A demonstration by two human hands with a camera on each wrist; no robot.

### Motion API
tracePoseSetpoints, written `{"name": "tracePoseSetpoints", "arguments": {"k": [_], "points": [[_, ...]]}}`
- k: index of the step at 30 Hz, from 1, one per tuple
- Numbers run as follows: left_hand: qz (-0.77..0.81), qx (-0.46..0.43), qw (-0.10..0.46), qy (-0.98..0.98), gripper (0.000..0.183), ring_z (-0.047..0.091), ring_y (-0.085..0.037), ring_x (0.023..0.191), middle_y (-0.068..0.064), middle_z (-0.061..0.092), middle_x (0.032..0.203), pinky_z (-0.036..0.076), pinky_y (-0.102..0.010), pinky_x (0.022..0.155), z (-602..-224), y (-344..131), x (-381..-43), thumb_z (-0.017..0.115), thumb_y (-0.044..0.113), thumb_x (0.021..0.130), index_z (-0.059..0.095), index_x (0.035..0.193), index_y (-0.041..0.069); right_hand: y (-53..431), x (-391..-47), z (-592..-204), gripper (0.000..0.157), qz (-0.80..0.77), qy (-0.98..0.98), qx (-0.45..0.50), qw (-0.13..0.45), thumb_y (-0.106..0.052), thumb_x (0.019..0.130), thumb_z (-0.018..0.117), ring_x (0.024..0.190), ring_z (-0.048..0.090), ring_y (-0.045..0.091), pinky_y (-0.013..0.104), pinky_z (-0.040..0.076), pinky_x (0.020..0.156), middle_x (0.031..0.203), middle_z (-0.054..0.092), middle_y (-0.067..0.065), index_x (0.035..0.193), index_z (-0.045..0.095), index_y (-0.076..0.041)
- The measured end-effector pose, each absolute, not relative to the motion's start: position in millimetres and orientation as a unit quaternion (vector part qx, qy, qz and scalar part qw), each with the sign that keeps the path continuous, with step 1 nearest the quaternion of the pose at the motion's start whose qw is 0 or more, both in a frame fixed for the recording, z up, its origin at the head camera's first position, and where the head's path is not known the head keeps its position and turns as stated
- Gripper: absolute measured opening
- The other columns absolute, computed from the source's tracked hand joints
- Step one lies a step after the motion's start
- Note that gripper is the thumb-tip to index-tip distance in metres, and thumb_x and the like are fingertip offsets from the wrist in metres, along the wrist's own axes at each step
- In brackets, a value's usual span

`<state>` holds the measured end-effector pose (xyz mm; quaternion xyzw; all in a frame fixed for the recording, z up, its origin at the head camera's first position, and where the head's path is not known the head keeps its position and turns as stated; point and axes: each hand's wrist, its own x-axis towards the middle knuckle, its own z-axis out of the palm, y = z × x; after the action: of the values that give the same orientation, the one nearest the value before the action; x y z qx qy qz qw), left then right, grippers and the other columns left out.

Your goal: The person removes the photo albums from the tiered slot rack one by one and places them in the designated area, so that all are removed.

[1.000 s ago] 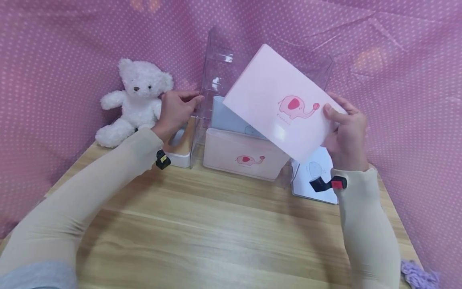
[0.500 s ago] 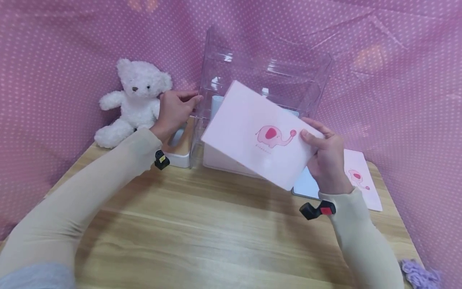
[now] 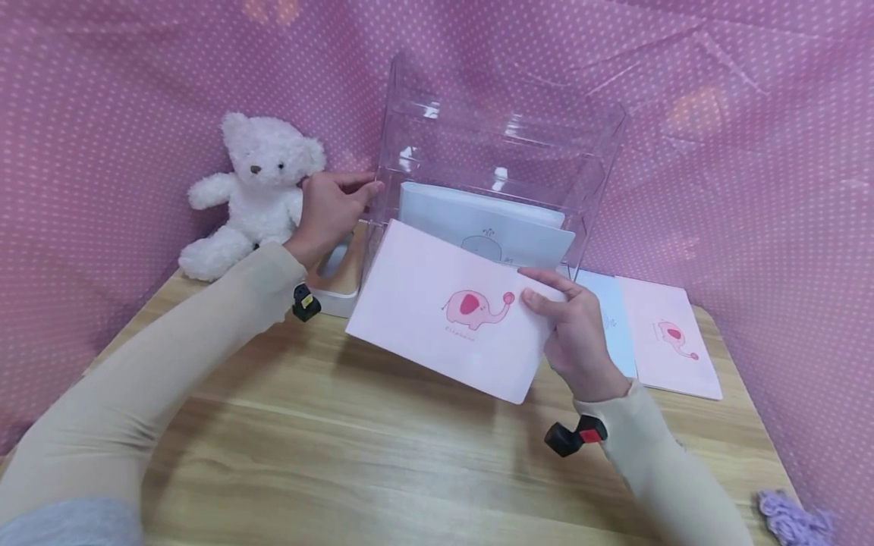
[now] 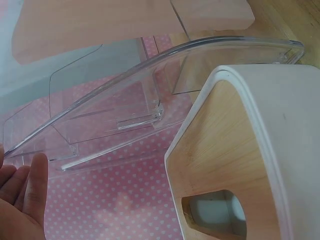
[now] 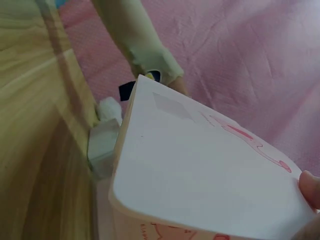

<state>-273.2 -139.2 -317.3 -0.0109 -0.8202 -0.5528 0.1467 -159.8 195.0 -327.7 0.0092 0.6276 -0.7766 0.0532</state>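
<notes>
My right hand grips a pink elephant notebook by its right end, the thumb on its front cover. The notebook is tilted, in front of a clear plastic rack, and hides the rack's lower front. Blue whale notebooks stand in the rack behind it. With its fingertips, my left hand pinches the rack's left side edge. In the left wrist view that hand shows only at the lower left corner, beside the rack's curved clear edge. The right wrist view has the held notebook's cover up close.
A white teddy bear sits at the left. Between it and the rack is a white box with a wooden top and an opening. Right of the rack lie a blue sheet and a pink elephant one. Purple yarn is at lower right.
My right hand has brought the pink notebook down and left, from above the rack to low in front of it. The blue notebooks show again. My left hand has stayed on the rack.
</notes>
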Motion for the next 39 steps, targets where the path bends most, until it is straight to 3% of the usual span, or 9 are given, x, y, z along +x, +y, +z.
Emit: {"name": "tracePoseSetpoints", "arguments": {"k": [4,11,17,22,29,39], "points": [[-0.555,-0.012,0.146,-0.819,0.036,0.076,-0.021,0.103,-0.008,0.073,0.128,0.065,-0.031,0.084,-317.2,-138.7,-272.7,0.070,0.032,0.096,0.070,0.128,0.016,189.9,-158.5,-335.5,0.029,-0.777,0.625,0.012,0.073,0.001,0.094,0.067,0.100,0.075,0.017,0.037,0.065,0.086,0.121,0.067,0.001,0.118,0.073,-0.013],[-0.548,-0.019,0.160,-0.821,0.034,0.076,-0.021,0.101,-0.010,0.074,0.125,0.065,-0.033,0.084,-316.9,-136.8,-274.1,0.071,0.029,0.096,0.072,0.126,0.013,185.1,-156.2,-350.1,0.031,-0.768,0.631,0.025,0.103,0.001,0.092,0.067,0.096,0.076,0.019,0.040,0.065,0.084,0.105,0.078,0.002,0.118,0.074,-0.014],[-0.550,-0.020,0.164,-0.819,0.033,0.077,-0.023,0.098,-0.012,0.075,0.122,0.065,-0.033,0.082,-316.9,-136.5,-275.7,0.071,0.027,0.096,0.072,0.125,0.012,178.6,-155.0,-359.7,0.031,-0.759,0.640,0.026,0.112,0.002,0.091,0.067,0.093,0.076,0.019,0.041,0.065,0.083,0.111,0.073,-0.001,0.115,0.075,-0.016],[-0.544,-0.021,0.165,-0.822,0.033,0.076,-0.022,0.098,-0.011,0.075,0.123,0.065,-0.029,0.080,-317.7,-137.4,-275.8,0.071,0.028,0.096,0.072,0.125,0.013,173.1,-154.3,-366.0,0.032,-0.766,0.629,0.032,0.126,0.004,0.091,0.066,0.093,0.076,0.020,0.041,0.066,0.083,0.104,0.077,0.002,0.118,0.074,-0.012],[-0.536,-0.016,0.160,-0.828,0.033,0.075,-0.020,0.101,-0.008,0.074,0.125,0.064,-0.025,0.081,-318.7,-139.0,-273.2,0.070,0.031,0.097,0.072,0.126,0.016,164.6,-154.2,-374.9,0.038,-0.760,0.636,0.026,0.133,0.005,0.091,0.064,0.099,0.075,0.022,0.043,0.065,0.087,0.123,0.069,0.004,0.127,0.069,-0.003],[-0.533,-0.013,0.159,-0.831,0.034,0.076,-0.019,0.101,-0.007,0.074,0.126,0.064,-0.024,0.080,-318.8,-138.7,-272.6,0.069,0.032,0.097,0.072,0.127,0.017,154.8,-152.3,-383.8,0.039,-0.755,0.635,0.045,0.159,0.002,0.093,0.062,0.104,0.075,0.028,0.053,0.062,0.089,0.124,0.070,0.015,0.131,0.066,-0.005]]}}
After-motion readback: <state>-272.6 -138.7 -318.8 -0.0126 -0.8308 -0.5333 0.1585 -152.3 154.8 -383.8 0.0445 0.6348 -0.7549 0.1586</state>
